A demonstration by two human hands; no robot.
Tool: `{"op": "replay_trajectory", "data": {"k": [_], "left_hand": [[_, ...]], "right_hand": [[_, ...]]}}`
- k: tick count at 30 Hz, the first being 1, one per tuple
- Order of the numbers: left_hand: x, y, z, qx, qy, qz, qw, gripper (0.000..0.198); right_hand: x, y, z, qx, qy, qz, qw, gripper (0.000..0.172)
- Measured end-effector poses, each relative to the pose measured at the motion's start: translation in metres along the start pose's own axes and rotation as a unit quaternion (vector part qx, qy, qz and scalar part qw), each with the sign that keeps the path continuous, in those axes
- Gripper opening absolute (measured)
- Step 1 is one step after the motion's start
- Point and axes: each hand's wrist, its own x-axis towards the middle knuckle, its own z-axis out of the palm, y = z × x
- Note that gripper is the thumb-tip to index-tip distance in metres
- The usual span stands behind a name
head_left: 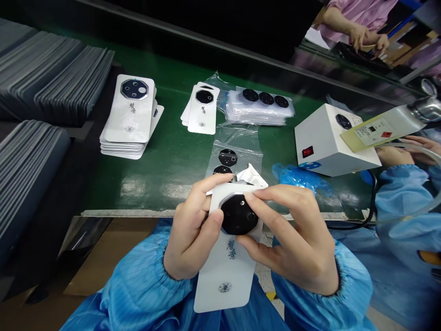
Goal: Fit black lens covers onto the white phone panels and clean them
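Note:
A white phone back cover (223,271) with dark characters and a round emblem is tilted up at the table's front edge. My left hand (193,236) grips its upper left side, thumb in front and fingers behind. A black octagonal camera lens cover (239,218) lies in the silver-rimmed frame near the top of the back cover. My right hand (298,234) is closed around its right side, fingertips at its upper edge and thumb below. Behind the hands are a crumpled white piece (253,176) and a clear plastic strip (237,138) bearing loose black lens covers (228,157).
Stacked white back covers (129,110) and a smaller pile (203,110) lie on the green table. A bagged stack (257,110), blue film scraps (301,179), a white box (330,142) and a bottle (386,128) stand rightward. Racked grey panels (72,78) fill the left. Co-workers' hands (396,155) are nearby.

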Motion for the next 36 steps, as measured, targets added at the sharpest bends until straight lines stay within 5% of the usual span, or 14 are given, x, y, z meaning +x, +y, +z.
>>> {"op": "replay_trajectory", "data": {"k": [26,36], "left_hand": [[-0.0011,-0.0005,0.0003,0.003,0.010,-0.016,1.000,0.038],[0.0006,-0.0047,-0.0007,0.095,-0.024,0.000,0.995,0.039]], "right_hand": [[-0.0015,0.0014,-0.0045,0.027,-0.040,-0.018,0.999,0.043],[0.0077,0.0080,-0.0080,0.164,-0.055,0.087,0.981,0.034]]}}
